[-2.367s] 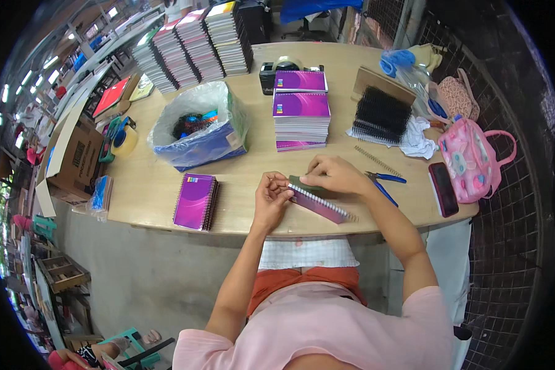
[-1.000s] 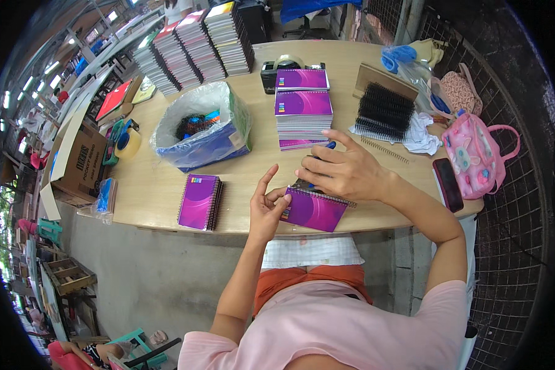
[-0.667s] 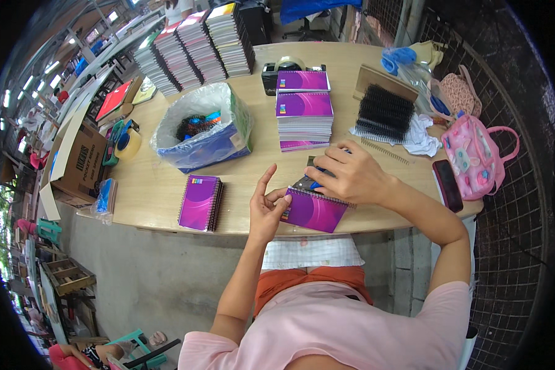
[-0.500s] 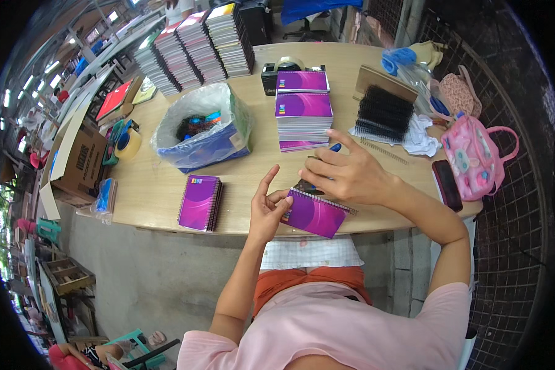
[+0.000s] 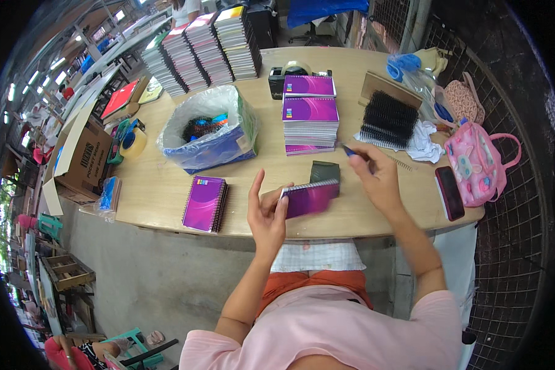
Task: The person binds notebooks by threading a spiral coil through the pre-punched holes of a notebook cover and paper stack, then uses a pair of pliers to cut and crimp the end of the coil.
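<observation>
My left hand (image 5: 269, 213) pinches a small purple spiral notebook (image 5: 309, 200) by its left end, above the table's near edge. The notebook is tilted and its right part is smeared by motion. Off to the right, my right hand (image 5: 376, 176) is closed round a small tool with a dark blue end (image 5: 349, 151); its kind is mostly hidden by the fingers. Between the hands lies a dark green flat piece (image 5: 325, 173). A stack of purple notebooks (image 5: 311, 111) stands beyond it. To the left is a shorter pile of bound purple notebooks (image 5: 203, 203).
A plastic-lined box (image 5: 246, 145) holds dark wire scraps. Behind are tall notebook stacks (image 5: 222, 46) and a tape dispenser (image 5: 276, 83). Black binding coils (image 5: 388, 120), a white cloth (image 5: 424, 148), a phone (image 5: 450, 194) and a pink bag (image 5: 475, 163) lie right. A cardboard box (image 5: 83, 154) stands left.
My right hand has moved right, away from the notebook, with the blue tool in it. My left hand has lifted and turned the notebook slightly, and the dark green piece now shows.
</observation>
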`<state>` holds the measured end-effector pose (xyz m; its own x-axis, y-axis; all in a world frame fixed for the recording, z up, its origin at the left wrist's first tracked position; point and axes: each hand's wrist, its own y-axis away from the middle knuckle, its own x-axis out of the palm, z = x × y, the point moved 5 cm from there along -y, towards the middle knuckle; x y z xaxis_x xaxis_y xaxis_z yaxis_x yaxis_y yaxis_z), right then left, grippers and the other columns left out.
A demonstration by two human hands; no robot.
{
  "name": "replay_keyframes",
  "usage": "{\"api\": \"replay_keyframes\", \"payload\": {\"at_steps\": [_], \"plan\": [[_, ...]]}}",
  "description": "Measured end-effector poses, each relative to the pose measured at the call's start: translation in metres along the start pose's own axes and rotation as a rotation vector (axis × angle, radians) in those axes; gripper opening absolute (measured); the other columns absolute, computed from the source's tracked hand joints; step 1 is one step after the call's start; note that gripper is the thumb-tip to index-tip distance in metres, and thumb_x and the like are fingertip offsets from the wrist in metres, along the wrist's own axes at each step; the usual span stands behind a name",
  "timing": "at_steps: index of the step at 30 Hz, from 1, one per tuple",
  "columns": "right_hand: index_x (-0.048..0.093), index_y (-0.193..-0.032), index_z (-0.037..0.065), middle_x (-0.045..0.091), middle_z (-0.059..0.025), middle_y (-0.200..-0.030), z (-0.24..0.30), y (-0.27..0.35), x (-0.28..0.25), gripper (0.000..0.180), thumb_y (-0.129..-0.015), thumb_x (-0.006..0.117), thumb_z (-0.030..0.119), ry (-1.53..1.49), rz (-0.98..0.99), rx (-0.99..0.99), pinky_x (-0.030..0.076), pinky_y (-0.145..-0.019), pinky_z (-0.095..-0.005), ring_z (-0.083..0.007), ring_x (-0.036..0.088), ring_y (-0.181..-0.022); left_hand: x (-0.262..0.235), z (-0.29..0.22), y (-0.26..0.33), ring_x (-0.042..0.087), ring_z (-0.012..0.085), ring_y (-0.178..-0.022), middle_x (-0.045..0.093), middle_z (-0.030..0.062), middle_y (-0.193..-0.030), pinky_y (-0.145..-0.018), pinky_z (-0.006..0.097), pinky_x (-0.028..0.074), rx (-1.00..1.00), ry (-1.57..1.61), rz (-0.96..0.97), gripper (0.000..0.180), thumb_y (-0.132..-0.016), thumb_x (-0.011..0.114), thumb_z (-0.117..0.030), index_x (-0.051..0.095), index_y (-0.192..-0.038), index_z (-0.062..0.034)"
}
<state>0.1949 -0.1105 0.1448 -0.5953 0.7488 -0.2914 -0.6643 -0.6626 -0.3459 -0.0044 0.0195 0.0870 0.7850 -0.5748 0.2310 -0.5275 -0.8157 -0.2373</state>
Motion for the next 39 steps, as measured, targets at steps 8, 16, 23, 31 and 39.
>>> {"api": "replay_keyframes", "payload": {"at_steps": [8, 16, 23, 31, 39], "plan": [[0.053, -0.115, 0.003, 0.061, -0.0012, -0.091, -0.05, 0.068, 0.064, 0.038, -0.082, 0.073, 0.004, -0.514, -0.06, 0.305, 0.047, -0.067, -0.0231, -0.0053, 0.054, -0.074, 0.026, -0.008, 0.05, 0.056, 0.0353, -0.118, 0.061, 0.02, -0.127, -0.106, 0.05, 0.041, 0.599, -0.57, 0.335, 0.045, -0.077, 0.071, 0.008, 0.059, -0.118, -0.004], [0.055, -0.115, 0.001, 0.065, -0.0114, -0.094, -0.026, 0.079, 0.064, 0.038, -0.084, 0.074, 0.008, -0.261, 0.145, 0.066, 0.052, -0.073, -0.0294, -0.0141, 0.063, -0.08, 0.025, -0.016, -0.042, 0.065, 0.0229, -0.105, 0.066, 0.0183, -0.115, -0.091, 0.033, 0.05, 0.027, -0.378, 0.505, 0.028, -0.092, 0.064, 0.0, 0.052, -0.117, -0.0016], [0.062, -0.113, 0.009, 0.061, -0.0088, -0.098, 0.026, 0.035, 0.015, 0.049, -0.074, 0.082, 0.032, 0.698, 0.059, -0.51, 0.041, -0.09, -0.0467, -0.0272, 0.06, -0.094, 0.02, -0.005, -0.04, 0.066, 0.0153, -0.097, 0.07, 0.0105, -0.103, -0.086, 0.027, 0.051, -0.01, -0.235, 0.628, 0.031, -0.095, 0.056, 0.004, 0.061, -0.126, 0.0013], [0.065, -0.11, 0.012, 0.061, -0.0054, -0.098, 0.03, 0.022, 0.02, 0.051, -0.065, 0.083, 0.028, 0.801, 0.146, -0.626, 0.038, -0.091, -0.0472, -0.0241, 0.058, -0.098, 0.017, -0.003, -0.039, 0.067, 0.0157, -0.098, 0.07, 0.0118, -0.106, -0.086, 0.027, 0.052, -0.132, -0.165, 0.635, 0.034, -0.094, 0.056, 0.006, 0.06, -0.128, 0.0045], [0.066, -0.105, 0.011, 0.062, -0.0051, -0.093, 0.009, 0.021, 0.025, 0.044, -0.069, 0.08, 0.031, 0.857, 0.344, -0.489, 0.041, -0.079, -0.043, -0.0234, 0.059, -0.087, 0.017, -0.002, -0.036, 0.067, 0.0143, -0.095, 0.071, 0.0102, -0.1, -0.084, 0.026, 0.053, -0.166, -0.147, 0.62, 0.033, -0.093, 0.059, 0.006, 0.061, -0.125, 0.0049]]}}
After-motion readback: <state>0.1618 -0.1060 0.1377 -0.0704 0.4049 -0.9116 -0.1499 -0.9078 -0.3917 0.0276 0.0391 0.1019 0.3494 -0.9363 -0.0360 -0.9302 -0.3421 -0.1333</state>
